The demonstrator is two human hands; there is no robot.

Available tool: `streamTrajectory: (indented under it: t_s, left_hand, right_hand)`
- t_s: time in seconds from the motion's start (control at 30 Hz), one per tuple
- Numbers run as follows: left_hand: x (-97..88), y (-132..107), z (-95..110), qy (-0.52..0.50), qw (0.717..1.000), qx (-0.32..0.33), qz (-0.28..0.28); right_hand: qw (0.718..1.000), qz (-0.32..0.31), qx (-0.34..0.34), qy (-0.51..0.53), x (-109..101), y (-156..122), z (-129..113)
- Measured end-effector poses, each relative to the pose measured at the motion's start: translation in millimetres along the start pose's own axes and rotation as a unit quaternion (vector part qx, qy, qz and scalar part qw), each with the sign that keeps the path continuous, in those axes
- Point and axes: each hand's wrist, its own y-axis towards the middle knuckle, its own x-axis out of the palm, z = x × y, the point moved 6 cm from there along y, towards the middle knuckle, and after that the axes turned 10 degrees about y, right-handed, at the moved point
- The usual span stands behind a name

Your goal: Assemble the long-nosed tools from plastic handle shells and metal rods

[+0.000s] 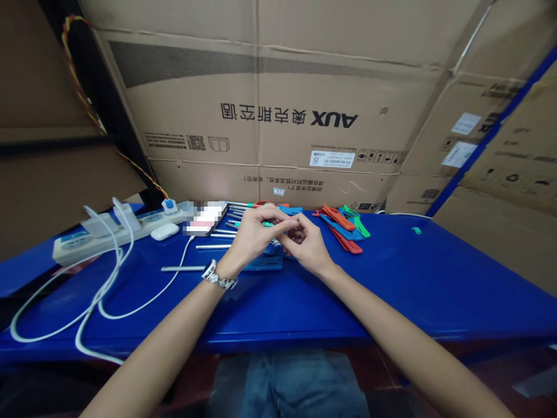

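My left hand (255, 233) and my right hand (310, 245) meet above the middle of the blue table (391, 278), fingertips pressed together. Both are closed in a pinch; whatever lies between the fingers is hidden or too small to name. Just below my left hand lies a flat blue plastic piece (263, 265) with a slot. A metal rod (183, 269) extends to the left beside it. Several more thin metal rods (213, 247), some with green ends, lie behind my left hand, partly covered. To the right of my right hand rests a pile of red, blue and green slotted plastic pieces (342, 225).
At the left stand a white power strip (143, 225) with plugged-in chargers, a white earbud case (165, 231) and a phone (209, 219). White cables (102, 293) loop over the table's left side. A large cardboard box (278, 87) walls the back. A green scrap (416, 230) lies far right.
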Motion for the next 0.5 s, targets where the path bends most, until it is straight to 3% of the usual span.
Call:
streamTrajectory:
  t_s: [0.1,0.17,0.27,0.5]
  left_hand:
    - [-3.6,2.1,2.3,0.039,0.997,0.044,-0.044]
    - [-4.4,2.8,1.4,0.049,0.995,0.059,-0.064]
    - [-1.8,2.5,-2.5,0.048,0.995,0.056,-0.066]
    - [4.1,-0.7,-10.1,0.007,0.999,-0.031,0.031]
  right_hand:
    - [0.995,-0.095,0.025,0.014,2.8,0.4,-8.5]
    - [0.991,-0.125,0.038,0.008,1.8,0.8,-12.0]
    - [0.993,-0.11,0.03,-0.021,-2.0,3.7,-13.5]
    - [0.999,-0.024,-0.002,-0.044,-5.1,9.6,-5.0]
